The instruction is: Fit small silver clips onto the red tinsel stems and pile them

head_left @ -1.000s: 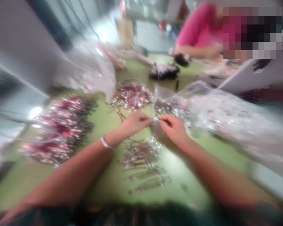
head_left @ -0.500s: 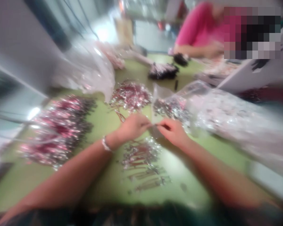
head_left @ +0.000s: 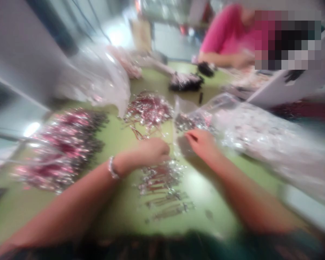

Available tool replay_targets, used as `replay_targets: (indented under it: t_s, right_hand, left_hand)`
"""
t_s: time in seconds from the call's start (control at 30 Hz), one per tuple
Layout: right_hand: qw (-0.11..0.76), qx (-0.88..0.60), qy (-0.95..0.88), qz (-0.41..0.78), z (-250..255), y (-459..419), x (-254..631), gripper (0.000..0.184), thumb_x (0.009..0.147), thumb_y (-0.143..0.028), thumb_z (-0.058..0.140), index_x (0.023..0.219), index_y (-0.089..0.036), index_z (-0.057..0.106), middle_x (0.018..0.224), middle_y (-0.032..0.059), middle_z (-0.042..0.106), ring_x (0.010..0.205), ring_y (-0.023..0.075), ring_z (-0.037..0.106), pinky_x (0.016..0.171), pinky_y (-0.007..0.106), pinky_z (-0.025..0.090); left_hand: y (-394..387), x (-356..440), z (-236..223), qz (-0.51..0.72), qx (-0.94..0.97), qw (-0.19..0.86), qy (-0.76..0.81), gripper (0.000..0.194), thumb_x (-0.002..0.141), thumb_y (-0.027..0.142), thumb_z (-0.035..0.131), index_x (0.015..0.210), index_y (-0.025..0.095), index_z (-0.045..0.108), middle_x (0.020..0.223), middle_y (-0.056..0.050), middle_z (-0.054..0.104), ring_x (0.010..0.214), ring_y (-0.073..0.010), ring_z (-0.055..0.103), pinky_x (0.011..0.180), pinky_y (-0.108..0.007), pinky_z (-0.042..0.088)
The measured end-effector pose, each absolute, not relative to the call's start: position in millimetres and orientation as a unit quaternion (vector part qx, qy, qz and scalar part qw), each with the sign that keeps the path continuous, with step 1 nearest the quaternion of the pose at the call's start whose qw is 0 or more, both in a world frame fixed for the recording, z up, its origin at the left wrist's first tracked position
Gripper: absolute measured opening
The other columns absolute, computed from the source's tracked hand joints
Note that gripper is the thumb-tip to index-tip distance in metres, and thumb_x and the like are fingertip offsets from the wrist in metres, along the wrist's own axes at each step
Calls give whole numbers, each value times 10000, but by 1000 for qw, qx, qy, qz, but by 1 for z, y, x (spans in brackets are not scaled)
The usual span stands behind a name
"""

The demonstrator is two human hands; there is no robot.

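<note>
My left hand [head_left: 154, 151], a white bracelet at its wrist, hovers with curled fingers at the upper edge of a pile of short reddish wires with shiny ends [head_left: 162, 177]. Blur hides whatever its fingertips may hold. My right hand [head_left: 203, 142] is apart from it, thumb and forefinger pinched together in front of an open clear plastic bag [head_left: 178, 104]. Small silvery and dark pieces [head_left: 193, 122] lie at the bag's mouth. Nothing between the right fingertips can be made out. Beyond my left hand lies a loose heap of red, shiny-ended wires [head_left: 148, 110].
Bundled pink-and-silver wires with dark ends [head_left: 67, 148] cover the left of the green table [head_left: 116, 209]. A large filled plastic bag [head_left: 271, 137] lies right, another plastic bag [head_left: 97, 79] back left. Dark-tipped white bundles [head_left: 185, 82] sit farther back. A person in pink [head_left: 222, 36] works opposite.
My hands, fingertips together half a second ago, have come apart. The left has moved down and slightly left to the near wire pile. The right has risen slightly towards the bag's mouth.
</note>
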State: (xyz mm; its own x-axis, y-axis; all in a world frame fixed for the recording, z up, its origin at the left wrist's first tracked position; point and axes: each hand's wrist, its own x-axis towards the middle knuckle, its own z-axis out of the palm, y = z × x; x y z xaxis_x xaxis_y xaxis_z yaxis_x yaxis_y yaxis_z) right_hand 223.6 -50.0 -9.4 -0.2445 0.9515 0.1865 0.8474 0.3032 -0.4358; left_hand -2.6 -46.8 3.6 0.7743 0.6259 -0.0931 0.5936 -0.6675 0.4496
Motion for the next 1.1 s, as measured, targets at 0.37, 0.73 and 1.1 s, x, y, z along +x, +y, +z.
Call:
replay_targets:
  t_s: [0.37,0.73,1.1]
  right_hand:
    - [73,-620,-781,-34,-26,-43,220,219,956,-251,460,901,-169,655,995,127,614,897,248,563,640,341,379]
    - [84,-616,-778,91,-22,-43,224,154,924,-205,495,994,-167,627,993,115,643,871,222,591,735,331,406]
    - [313,-587,-731,151,-2,-61,216,94,858,-246,601,867,-215,689,784,28,649,696,156,579,676,311,449]
  left_hand:
    - [-24,-24,20,111,853,371,350,326,970,364,402,981,196,680,931,-51,702,811,-142,623,734,-265,477]
    - [-34,2,-2,207,795,356,446,381,890,371,543,568,171,503,546,20,493,546,-96,426,536,-262,347]
    - [-40,9,-8,212,791,376,434,344,928,347,505,637,169,554,610,8,567,594,-102,499,596,-270,384]
